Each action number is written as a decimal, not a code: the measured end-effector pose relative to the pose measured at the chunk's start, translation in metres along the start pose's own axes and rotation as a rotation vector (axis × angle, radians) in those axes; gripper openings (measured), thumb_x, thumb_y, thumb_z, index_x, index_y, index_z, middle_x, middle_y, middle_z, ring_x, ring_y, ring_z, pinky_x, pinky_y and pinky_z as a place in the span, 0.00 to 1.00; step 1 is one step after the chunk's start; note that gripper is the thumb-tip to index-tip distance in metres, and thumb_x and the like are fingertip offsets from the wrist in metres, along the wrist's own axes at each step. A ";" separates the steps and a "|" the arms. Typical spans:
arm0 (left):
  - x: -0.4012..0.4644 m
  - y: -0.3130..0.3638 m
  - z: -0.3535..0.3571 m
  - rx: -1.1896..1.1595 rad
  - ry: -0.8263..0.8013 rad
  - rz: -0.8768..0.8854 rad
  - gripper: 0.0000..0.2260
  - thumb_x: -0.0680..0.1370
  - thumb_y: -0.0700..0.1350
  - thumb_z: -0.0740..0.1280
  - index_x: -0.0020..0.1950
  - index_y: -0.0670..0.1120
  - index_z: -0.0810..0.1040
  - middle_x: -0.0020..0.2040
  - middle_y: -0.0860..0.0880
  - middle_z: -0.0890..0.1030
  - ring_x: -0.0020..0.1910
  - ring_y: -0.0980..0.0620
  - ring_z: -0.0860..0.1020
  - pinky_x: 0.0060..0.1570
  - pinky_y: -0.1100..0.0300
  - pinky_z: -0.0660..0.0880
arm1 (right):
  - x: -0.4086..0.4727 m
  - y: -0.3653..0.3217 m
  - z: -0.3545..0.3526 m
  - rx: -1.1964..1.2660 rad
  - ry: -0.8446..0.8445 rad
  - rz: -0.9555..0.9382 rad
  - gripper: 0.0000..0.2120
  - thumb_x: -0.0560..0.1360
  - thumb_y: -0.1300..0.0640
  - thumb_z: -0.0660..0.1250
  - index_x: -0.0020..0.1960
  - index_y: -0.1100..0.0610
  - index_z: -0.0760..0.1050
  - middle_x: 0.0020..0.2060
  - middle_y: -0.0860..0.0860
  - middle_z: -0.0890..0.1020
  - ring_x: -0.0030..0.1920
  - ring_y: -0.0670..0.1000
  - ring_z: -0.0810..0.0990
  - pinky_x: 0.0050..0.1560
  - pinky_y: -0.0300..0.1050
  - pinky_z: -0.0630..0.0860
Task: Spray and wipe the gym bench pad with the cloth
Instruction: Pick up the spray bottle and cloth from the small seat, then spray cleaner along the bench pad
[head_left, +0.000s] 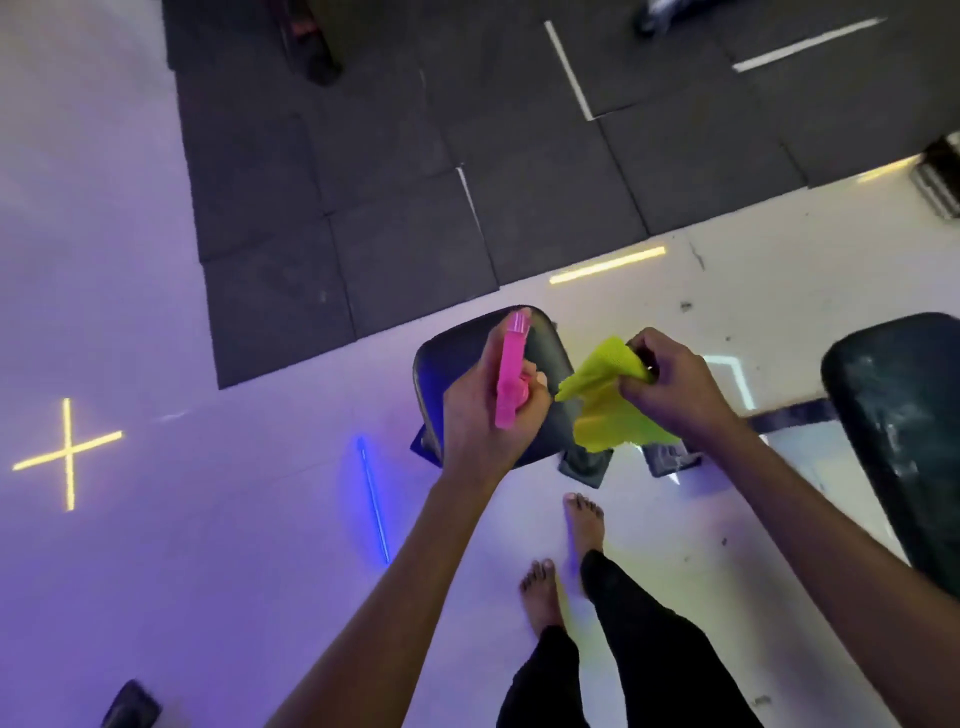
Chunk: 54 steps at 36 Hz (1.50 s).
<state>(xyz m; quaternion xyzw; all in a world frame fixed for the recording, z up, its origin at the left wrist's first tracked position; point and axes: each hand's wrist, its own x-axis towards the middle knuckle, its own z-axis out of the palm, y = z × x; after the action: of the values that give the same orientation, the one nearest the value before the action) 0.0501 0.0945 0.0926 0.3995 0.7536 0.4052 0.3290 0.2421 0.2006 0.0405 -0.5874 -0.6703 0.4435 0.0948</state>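
A small black bench pad (457, 358) stands on the pale floor just ahead of my feet. My left hand (485, 410) grips a pink spray bottle (510, 371) above that pad, nozzle end pointing away from me. My right hand (675, 384) pinches a bunched yellow-green cloth (608, 400), which hangs over the pad's right edge. A second, longer black pad (904, 415) with whitish smears lies at the right.
Dark rubber floor tiles (415, 171) with white lines cover the area beyond the pad. Black frame feet (584, 465) stick out under the pad near my bare feet (582, 525). Light strips reflect on the glossy floor. A dark object (130, 704) lies at the bottom left.
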 end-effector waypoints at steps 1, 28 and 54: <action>-0.008 0.013 0.004 -0.013 -0.049 0.025 0.20 0.74 0.46 0.66 0.64 0.41 0.80 0.42 0.46 0.85 0.43 0.38 0.84 0.49 0.40 0.82 | -0.016 0.001 -0.015 0.042 0.035 0.021 0.10 0.75 0.66 0.74 0.53 0.60 0.76 0.43 0.55 0.82 0.45 0.57 0.77 0.42 0.46 0.71; -0.290 0.194 0.378 0.070 -0.767 0.523 0.20 0.78 0.43 0.68 0.71 0.49 0.78 0.48 0.53 0.86 0.47 0.49 0.86 0.51 0.46 0.83 | -0.422 0.367 -0.248 0.527 0.742 0.622 0.06 0.78 0.65 0.74 0.55 0.61 0.84 0.49 0.59 0.88 0.52 0.63 0.85 0.55 0.56 0.80; -0.380 0.097 0.672 0.124 -0.995 0.643 0.12 0.80 0.43 0.69 0.61 0.38 0.80 0.38 0.42 0.84 0.35 0.41 0.84 0.41 0.42 0.83 | -0.416 0.637 -0.102 -0.168 0.492 0.785 0.44 0.83 0.36 0.56 0.88 0.61 0.48 0.87 0.65 0.48 0.87 0.67 0.47 0.86 0.68 0.49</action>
<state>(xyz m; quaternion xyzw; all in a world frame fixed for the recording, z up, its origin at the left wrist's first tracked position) 0.8095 0.0324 -0.0628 0.7680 0.3724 0.2039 0.4795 0.8779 -0.1658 -0.1852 -0.8898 -0.3885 0.2377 0.0282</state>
